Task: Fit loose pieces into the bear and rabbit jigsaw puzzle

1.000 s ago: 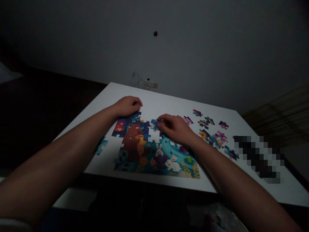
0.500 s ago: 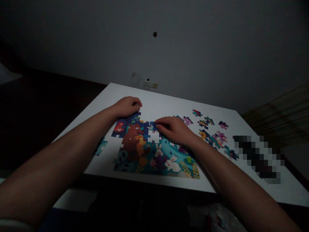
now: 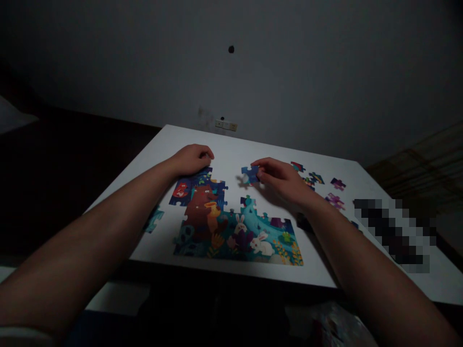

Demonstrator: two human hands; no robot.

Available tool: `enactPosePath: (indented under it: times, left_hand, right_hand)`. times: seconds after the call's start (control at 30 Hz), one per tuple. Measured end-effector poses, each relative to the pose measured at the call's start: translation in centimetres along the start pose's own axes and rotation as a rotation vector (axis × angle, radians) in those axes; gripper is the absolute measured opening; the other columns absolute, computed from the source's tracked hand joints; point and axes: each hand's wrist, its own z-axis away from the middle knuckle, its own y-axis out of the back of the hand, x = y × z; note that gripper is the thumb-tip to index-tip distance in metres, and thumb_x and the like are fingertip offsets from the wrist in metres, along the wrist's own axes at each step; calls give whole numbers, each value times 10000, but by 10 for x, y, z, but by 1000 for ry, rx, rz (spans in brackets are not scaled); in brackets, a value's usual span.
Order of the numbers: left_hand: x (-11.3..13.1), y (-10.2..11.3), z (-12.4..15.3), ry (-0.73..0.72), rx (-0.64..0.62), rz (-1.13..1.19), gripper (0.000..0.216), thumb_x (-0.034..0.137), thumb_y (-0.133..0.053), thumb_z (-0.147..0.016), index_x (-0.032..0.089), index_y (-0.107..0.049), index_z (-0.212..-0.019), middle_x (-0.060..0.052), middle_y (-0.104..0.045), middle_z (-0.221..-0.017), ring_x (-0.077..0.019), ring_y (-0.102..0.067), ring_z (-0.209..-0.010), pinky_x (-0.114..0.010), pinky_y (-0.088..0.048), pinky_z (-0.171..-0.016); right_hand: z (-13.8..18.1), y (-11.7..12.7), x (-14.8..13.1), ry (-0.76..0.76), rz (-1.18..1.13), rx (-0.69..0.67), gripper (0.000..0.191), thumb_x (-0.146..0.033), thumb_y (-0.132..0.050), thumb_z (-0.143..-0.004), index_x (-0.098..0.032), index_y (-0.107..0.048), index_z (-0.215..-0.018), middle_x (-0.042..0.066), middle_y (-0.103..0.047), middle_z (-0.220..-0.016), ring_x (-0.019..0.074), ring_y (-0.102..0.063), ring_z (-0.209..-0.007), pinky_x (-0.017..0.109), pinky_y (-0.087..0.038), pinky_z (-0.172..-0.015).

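Observation:
A partly joined colourful jigsaw (image 3: 224, 226) with a brown bear and white rabbits lies on a white table (image 3: 159, 154). My left hand (image 3: 191, 159) rests curled at the jigsaw's top left corner, fingers pressed on its edge. Lifted just above the table to the right of that corner, my right hand (image 3: 284, 179) pinches a blue puzzle piece (image 3: 250, 174) between thumb and fingers.
Several loose pieces (image 3: 327, 188) lie scattered at the table's right side, and one teal piece (image 3: 154, 219) sits left of the jigsaw. A blurred dark object (image 3: 394, 231) is at the far right. A wall with a socket (image 3: 226, 125) stands behind the table.
My right hand has lifted the blue piece off the jigsaw's upper edge and drawn it up and to the right. The left hand has stayed in place.

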Motion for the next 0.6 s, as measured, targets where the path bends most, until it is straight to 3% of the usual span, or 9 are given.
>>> enactPosePath:
  times: [0.1, 0.23, 0.33, 0.6]
  left_hand:
    - [-1, 0, 1, 1, 2, 0, 393, 413, -606, -848, 194, -784, -1122, -56, -753, -904, -217, -669, -812, -355, -478, -792]
    - [0, 0, 1, -10, 7, -4, 398, 413, -607, -842, 197, -785, -1125, -53, -753, -917, -215, -671, -825, -348, -475, -791]
    - [0, 0, 1, -15, 8, -8, 396, 410, -603, -845, 195, -785, -1124, -54, -753, -916, -217, -675, -833, -347, -474, -788]
    - [-2, -1, 0, -13, 15, -7, 390, 405, -602, -848, 201, -789, -1123, -60, -768, -955, -217, -678, -847, -350, -484, -812]
  right_hand:
    - [0, 5, 5, -5, 5, -89, 224, -389, -672, -1014, -291, -781, -1183, 64, -783, -1119, 261, -715, -1018, 442, -569, -936]
    - [3, 0, 3, 13, 123, -195, 258, -363, -639, -1037, -336, -800, -1236, 59, -783, -1204, 267, -715, -1084, 451, -558, -971]
    - [4, -1, -2, 62, 226, -209, 305, -337, -617, -1045, -351, -796, -1291, 71, -760, -1254, 272, -699, -1125, 464, -537, -1010]
    - [5, 2, -7, 132, 326, -192, 351, -328, -523, -1092, -331, -793, -1315, 89, -717, -1150, 271, -678, -1078, 477, -526, -1020]
